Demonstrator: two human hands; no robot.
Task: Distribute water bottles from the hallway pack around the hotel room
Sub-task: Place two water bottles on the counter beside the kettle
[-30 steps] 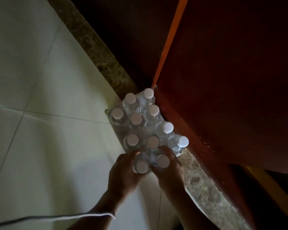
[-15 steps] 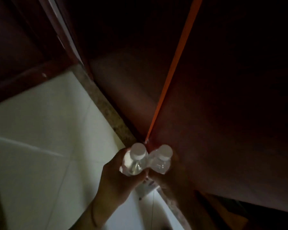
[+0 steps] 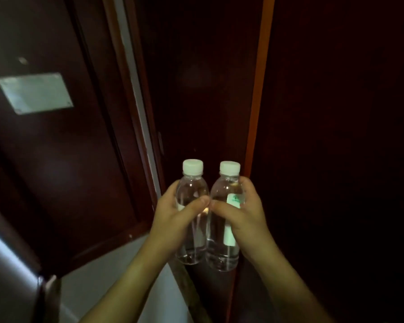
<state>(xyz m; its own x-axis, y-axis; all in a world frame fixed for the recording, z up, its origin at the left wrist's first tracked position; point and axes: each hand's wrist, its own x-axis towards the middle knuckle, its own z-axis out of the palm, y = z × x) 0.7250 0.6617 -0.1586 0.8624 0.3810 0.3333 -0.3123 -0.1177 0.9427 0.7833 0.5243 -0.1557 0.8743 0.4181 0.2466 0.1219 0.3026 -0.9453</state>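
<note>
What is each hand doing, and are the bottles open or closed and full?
left hand: grips left bottle
right hand: grips right bottle
left bottle: upright, capped, full of water
right bottle: upright, capped, full of water
door: cannot tell, too dark

Two clear, white-capped bottles (image 3: pixel 191 220) (image 3: pixel 224 229) upright, side by side, touching.
</note>
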